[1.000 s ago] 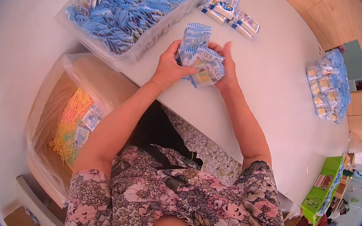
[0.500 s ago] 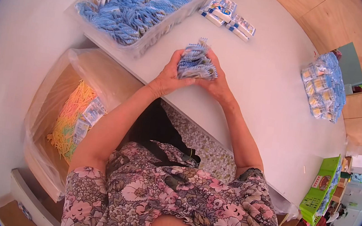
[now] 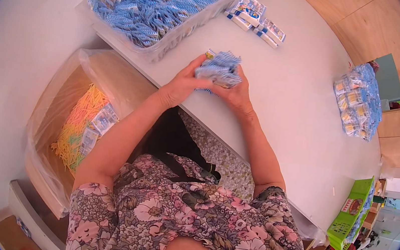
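Note:
Between my two hands I hold a bundle of blue-and-white packets [image 3: 220,68] with zigzag edges, slightly blurred, above the white table. My left hand [image 3: 185,83] grips its left side, thumb across the near edge. On the other side, my right hand [image 3: 239,94] is closed round the right part, fingers partly hidden behind the packets. Beyond my left hand stands a clear plastic tub [image 3: 156,51] filled with rows of similar blue packets [image 3: 161,16].
Small white-and-blue packs [image 3: 259,21] lie past the bundle. At the right is a pile of clear-and-blue packets [image 3: 357,102], with a green basket [image 3: 340,229] nearer. A lined carton [image 3: 49,120] of coloured sticks [image 3: 82,119] stands left below the table [image 3: 293,107].
The bundle has turned and shifted in my hands, and a yellow bit now shows at its far left corner. Both hands still hold it. The whole view has shifted slightly.

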A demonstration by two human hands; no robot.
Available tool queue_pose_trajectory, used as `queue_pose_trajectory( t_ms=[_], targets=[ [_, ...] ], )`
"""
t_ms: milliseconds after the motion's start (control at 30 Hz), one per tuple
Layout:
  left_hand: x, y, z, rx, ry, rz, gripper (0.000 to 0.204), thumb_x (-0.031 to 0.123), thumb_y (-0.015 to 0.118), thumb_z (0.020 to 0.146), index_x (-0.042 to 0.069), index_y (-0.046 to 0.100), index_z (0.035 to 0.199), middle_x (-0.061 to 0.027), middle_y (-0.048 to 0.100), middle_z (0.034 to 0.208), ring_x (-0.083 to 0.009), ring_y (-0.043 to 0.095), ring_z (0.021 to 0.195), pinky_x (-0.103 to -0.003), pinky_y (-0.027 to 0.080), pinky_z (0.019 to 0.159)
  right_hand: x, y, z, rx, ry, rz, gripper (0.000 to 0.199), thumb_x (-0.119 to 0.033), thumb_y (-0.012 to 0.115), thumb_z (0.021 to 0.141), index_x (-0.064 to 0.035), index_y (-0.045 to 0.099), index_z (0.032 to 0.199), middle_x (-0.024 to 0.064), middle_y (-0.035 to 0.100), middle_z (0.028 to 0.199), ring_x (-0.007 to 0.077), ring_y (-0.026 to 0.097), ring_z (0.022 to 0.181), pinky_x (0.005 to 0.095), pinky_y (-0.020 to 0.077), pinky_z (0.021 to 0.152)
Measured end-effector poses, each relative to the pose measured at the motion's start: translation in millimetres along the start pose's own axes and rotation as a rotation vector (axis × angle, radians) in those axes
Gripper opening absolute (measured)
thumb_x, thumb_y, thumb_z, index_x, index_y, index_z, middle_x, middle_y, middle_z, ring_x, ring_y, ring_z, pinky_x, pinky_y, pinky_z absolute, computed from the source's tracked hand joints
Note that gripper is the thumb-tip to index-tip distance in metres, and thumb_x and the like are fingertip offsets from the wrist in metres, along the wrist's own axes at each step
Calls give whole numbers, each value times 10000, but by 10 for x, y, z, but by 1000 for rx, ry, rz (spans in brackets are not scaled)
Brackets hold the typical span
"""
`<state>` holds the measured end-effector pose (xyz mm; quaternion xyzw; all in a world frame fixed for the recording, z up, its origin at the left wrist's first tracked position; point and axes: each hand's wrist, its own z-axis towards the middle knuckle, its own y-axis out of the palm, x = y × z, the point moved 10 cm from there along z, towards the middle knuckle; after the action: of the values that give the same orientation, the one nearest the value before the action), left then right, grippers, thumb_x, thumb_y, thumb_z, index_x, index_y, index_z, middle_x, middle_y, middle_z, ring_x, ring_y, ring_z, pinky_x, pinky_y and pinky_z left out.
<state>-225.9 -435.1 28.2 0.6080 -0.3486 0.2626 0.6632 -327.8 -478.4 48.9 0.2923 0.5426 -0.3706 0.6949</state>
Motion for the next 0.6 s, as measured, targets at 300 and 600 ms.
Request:
queue_pose_trajectory(
  t_ms=[300, 600],
  targets=[
    [167, -361, -9, 455, 254, 3, 398, -110, 465, 864, -7, 438, 1247, -123, 557, 1152, -167, 557, 1041, -273, 482, 878, 215, -207, -19, 99, 181, 297, 568, -10, 725, 684, 1, 492, 1202, 100, 611, 1097, 206, 603, 1005, 348, 495, 885],
    [154, -198, 66, 188, 59, -386, 443, -28, 607, 772, 1, 469, 1192, -93, 561, 1137, -181, 553, 1036, -314, 459, 889, -20, -4, 130, 62, 141, 210, 593, -6, 749, 669, -8, 487, 1200, 79, 606, 1087, 180, 593, 996, 327, 485, 890]
  ],
)
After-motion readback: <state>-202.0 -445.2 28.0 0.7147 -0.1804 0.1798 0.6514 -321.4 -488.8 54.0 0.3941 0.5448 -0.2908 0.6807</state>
